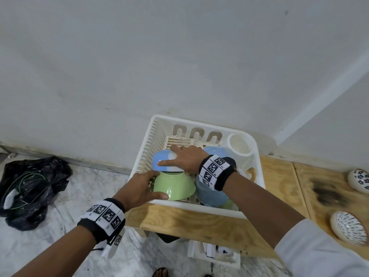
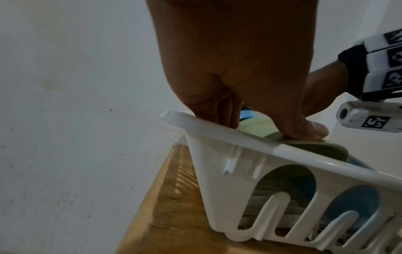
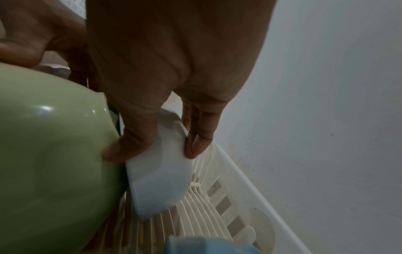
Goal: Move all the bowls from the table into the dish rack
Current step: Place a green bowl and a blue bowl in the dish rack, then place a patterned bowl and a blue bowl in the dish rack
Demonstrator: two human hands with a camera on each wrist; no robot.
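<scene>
Both forearms reach from the near edge into the white dish rack (image 1: 201, 206), which stands on the wooden worktop (image 1: 279, 182) against the wall. A green bowl (image 1: 173, 185), turned upside down at the rack's near left, is gripped by the left hand (image 1: 139, 188), thumb and fingers curled round it. Just behind it, a blue-and-white bowl (image 1: 165, 161) is clasped by the right hand (image 1: 185, 158), thumb on one side, fingers on the other, low against the rack's ribs. More blue bowls (image 1: 211, 191) are seen to the right inside the rack. Two patterned bowls (image 1: 349, 227) lie on the worktop, well apart from the rack.
</scene>
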